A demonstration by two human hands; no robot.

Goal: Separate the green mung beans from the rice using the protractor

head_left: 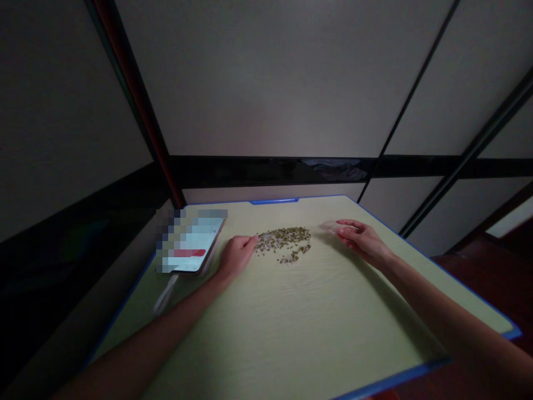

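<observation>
A loose pile of small green and pale seeds or beans (287, 238) lies spread on the table, with a smaller cluster on its near side. At the pile's left edge rests my left hand (239, 254), fingers curled in and thumb toward the seeds; whatever they may hold is hidden. To the right of the pile, my right hand (362, 239) pinches a small clear plastic bag (331, 226) between thumb and fingers, just above the tabletop. The bag's contents, if any, are too faint to make out.
A tablet or phone with a lit screen (200, 244) stands at the table's left, partly blurred out, with a white strap or cable (165, 295) near it. The pale table (283, 333) has a blue edge. Behind it rise cabinet panels (270, 83).
</observation>
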